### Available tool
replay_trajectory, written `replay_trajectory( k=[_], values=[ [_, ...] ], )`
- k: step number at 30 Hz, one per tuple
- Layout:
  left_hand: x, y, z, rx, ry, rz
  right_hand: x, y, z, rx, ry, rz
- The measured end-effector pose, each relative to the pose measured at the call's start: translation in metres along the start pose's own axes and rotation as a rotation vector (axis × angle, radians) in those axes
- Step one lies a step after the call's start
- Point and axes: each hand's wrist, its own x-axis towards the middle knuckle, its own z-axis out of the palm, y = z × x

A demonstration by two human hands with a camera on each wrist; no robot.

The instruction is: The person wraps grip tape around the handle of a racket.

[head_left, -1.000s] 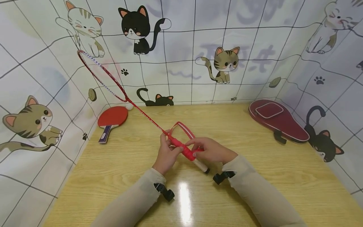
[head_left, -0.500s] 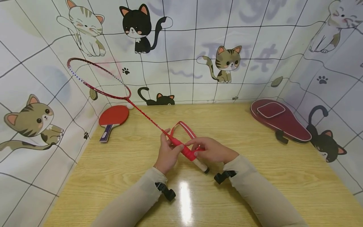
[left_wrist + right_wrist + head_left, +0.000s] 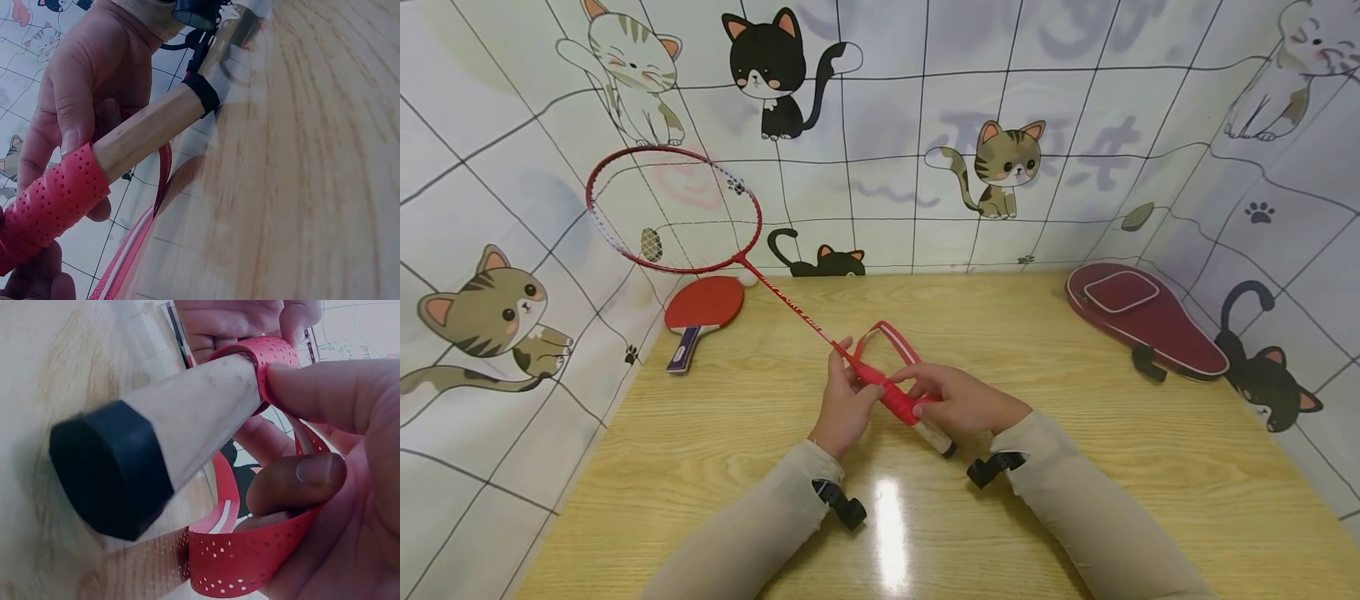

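Observation:
A red badminton racket (image 3: 790, 306) slants across the head view, its strung head up and to the left. Red perforated grip tape (image 3: 56, 200) is wound round the upper handle, while the lower handle (image 3: 194, 400) is bare wood ending in a black cap (image 3: 112, 469). My left hand (image 3: 842, 408) holds the racket by the top of the taped part, thumb on the near side. With my right hand (image 3: 966, 400) I pinch the tape at the edge of the winding. The tape's loose length (image 3: 898, 340) loops behind the handle and through my right fingers.
A red table tennis bat (image 3: 703, 304) lies at the back left, a white ball (image 3: 748, 277) beside it. At the back right lies a dark red bat-shaped case (image 3: 1138, 312) with a black strap. Cat-printed walls (image 3: 880, 192) border the wooden table (image 3: 760, 533).
The racket has turned about its shaft, so its head shows wider, from a narrow oval to a broad one. Both hands keep nearly the same place on the handle.

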Motion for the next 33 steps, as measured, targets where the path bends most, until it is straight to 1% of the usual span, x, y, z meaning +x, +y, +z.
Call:
replay_trajectory(
  k=[2, 9, 14, 18, 24, 29, 33],
  values=[
    [-0.0003, 0.0009, -0.0002, 0.001, -0.013, -0.004, 0.0001, -0.0001, 0.0001, -0.013, 0.004, -0.006],
    [-0.0018, 0.0028, 0.0005, 0.067, -0.042, 0.005, -0.0008, -0.0007, -0.0004, -0.055, 0.020, -0.009],
    [-0.0021, 0.0005, 0.0008, 0.043, -0.031, -0.007, -0.0007, 0.0015, 0.0021, -0.042, 0.022, -0.027],
    [-0.0029, -0.0002, 0.0009, 0.021, -0.024, -0.030, -0.0003, 0.0025, 0.0039, -0.038, 0.016, -0.021],
    [-0.0010, -0.0006, 0.0016, -0.005, -0.012, -0.051, -0.0010, 0.0001, 0.0012, -0.035, -0.004, -0.027],
    [0.0012, -0.0012, 0.0007, 0.001, -0.009, -0.056, -0.0011, -0.0008, -0.0022, -0.050, -0.017, -0.012],
    [0.0011, -0.0003, 0.0008, 0.014, -0.017, -0.044, -0.0008, -0.0001, -0.0026, -0.030, -0.048, -0.009]
  ],
)
